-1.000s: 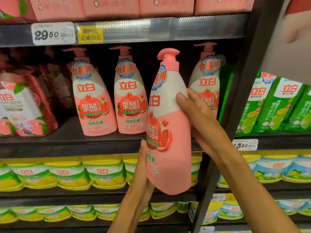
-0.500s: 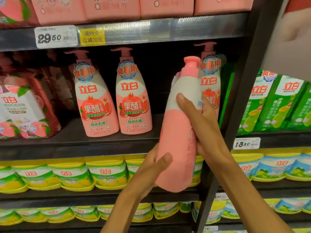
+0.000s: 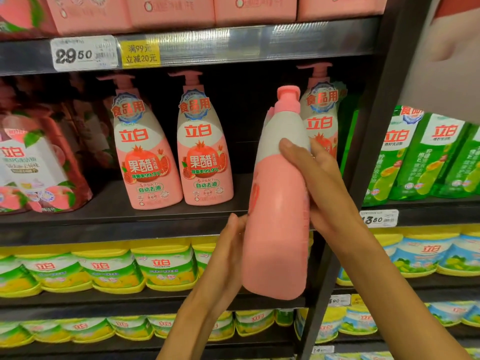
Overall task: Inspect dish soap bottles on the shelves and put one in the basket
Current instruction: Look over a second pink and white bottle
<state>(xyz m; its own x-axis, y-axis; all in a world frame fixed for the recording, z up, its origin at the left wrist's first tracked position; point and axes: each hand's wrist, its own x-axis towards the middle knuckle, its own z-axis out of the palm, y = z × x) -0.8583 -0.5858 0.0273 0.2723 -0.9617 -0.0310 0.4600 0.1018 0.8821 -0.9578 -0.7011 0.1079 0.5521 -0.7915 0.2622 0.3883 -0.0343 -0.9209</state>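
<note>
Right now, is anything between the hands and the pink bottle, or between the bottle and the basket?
Nothing lies between them: the right hand grips the pink bottle near its shoulder and the left hand rests against its lower side. No basket is in view, so that path cannot be judged.

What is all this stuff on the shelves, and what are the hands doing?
Held pump bottle: one, pink with a white shoulder, in front of the shelves, label turned away.
Shelved pump bottles: three, pink, middle shelf.
Refill pouches: several, red and pink, middle shelf, left.
Green pouches: several, right bay.
Tubs: many, yellow-lidded, lower shelves.
Pink boxes: a row, top shelf.
Price tag: white, reads 29.50, top rail.
Left hand: touches the held bottle's lower side.
Right hand: grips its upper part.
</note>
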